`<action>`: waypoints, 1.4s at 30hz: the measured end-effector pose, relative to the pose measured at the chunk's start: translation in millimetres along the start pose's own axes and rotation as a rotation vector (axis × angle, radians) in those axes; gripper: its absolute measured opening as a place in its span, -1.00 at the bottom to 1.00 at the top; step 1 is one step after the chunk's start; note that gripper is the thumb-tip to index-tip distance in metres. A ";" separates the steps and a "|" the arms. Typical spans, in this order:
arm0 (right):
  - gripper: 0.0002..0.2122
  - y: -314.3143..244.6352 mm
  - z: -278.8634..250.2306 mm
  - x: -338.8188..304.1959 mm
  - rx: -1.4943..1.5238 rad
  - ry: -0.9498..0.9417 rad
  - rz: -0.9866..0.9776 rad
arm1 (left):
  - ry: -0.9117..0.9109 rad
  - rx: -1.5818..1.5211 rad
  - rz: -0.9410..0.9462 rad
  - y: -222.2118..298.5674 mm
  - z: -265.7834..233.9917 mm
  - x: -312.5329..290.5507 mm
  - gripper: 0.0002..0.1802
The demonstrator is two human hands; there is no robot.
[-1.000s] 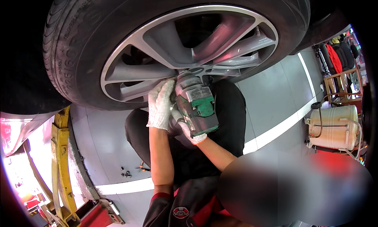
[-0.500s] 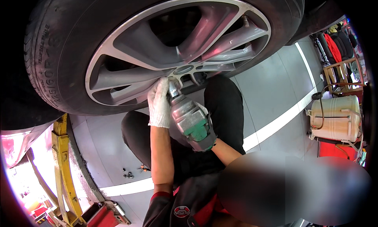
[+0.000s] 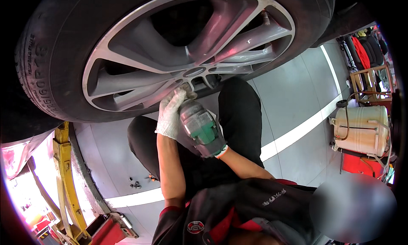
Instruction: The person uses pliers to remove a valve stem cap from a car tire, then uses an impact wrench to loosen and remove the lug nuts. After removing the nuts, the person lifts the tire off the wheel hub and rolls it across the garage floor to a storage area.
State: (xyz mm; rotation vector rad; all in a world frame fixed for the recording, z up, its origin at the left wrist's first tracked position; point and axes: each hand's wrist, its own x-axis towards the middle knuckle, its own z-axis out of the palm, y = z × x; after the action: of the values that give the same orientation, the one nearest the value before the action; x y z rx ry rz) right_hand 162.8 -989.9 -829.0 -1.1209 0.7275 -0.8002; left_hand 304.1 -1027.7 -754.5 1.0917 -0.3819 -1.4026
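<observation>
A car wheel with a silver multi-spoke rim (image 3: 170, 70) and black tyre (image 3: 55, 70) fills the upper part of the head view. My right hand (image 3: 217, 138), in a dark-palmed glove, grips a grey and green impact wrench (image 3: 197, 121) from its right side. The wrench's nose points up at the rim, just below the centre cap (image 3: 195, 71). My left hand (image 3: 172, 109), in a white knit glove, is closed around the front end of the wrench, close against the hub. Its fingers hide the socket and the spot where it meets the wheel.
Several small dark pieces (image 3: 135, 183) lie on the grey floor tiles to the left. A yellow metal stand (image 3: 63, 168) rises at the left, with a red metal part (image 3: 111, 232) near its foot. At the right stand a beige drum (image 3: 361, 130) with a hose and a red box (image 3: 361, 163).
The wheel looms slightly larger. The wrench has shifted up and left, and its socket, visible before, is now covered by my left hand's fingers.
</observation>
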 end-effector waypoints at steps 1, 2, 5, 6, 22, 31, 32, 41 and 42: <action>-0.33 -2.3 -0.1 4.8 -0.065 -0.003 -0.032 | 0.007 -0.019 -0.020 1.2 0.1 2.1 -0.48; -0.34 -3.0 -1.0 9.9 -0.180 -0.004 -0.058 | 0.013 -0.039 -0.040 1.7 -0.6 4.3 -0.48; -0.34 -6.4 -0.2 15.3 -0.356 0.033 -0.303 | -0.020 -0.051 -0.084 2.1 -2.7 7.7 -0.44; -0.34 -3.8 2.4 17.1 0.000 0.011 -0.260 | -0.059 -0.089 -0.070 -1.3 -6.5 9.2 -0.43; -0.37 10.7 13.8 52.6 0.667 -0.018 -0.183 | 0.050 -0.023 0.135 -17.8 -28.2 8.3 -0.37; -0.56 -10.2 32.6 47.3 -0.762 0.157 -0.291 | 0.219 0.326 0.309 -15.6 -27.5 7.3 -0.54; -0.57 2.1 32.2 46.9 -0.730 0.168 -0.284 | 0.221 0.369 0.307 -13.7 -28.8 5.8 -0.55; -0.51 26.0 41.1 47.4 -0.667 0.168 -0.336 | 0.213 0.291 0.354 -7.7 -24.3 3.5 -0.54; -0.49 10.5 41.7 46.1 -0.707 0.147 -0.334 | 0.215 0.265 0.361 -7.0 -23.2 2.9 -0.54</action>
State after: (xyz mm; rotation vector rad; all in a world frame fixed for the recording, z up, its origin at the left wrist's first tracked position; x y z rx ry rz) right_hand 223.5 -1006.4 -832.3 -1.8688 1.0005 -0.9401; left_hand 318.7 -1020.1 -772.6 1.3008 -0.5882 -0.9234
